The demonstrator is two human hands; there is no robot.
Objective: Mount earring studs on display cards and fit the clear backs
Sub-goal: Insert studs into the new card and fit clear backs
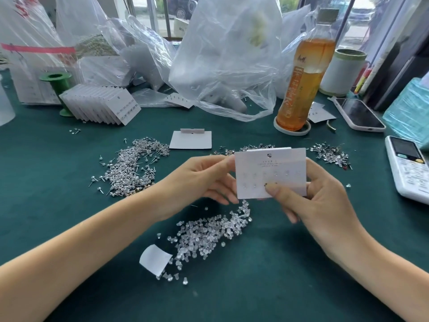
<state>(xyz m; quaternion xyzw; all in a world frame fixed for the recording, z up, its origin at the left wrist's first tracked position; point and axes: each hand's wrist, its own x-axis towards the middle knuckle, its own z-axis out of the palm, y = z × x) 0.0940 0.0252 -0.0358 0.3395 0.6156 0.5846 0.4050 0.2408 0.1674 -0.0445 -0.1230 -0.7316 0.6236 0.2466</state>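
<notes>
Two hands are sharing one display card (270, 173) above the green tabletop (255, 287): my left hand (204, 180) is pinching its left edge, and my right hand (318, 196) is gripping the right side, thumb pressing on the lower row of studs. Clear backs (209, 235) are lying scattered just below, loose studs (132, 168) heaped to the left.
</notes>
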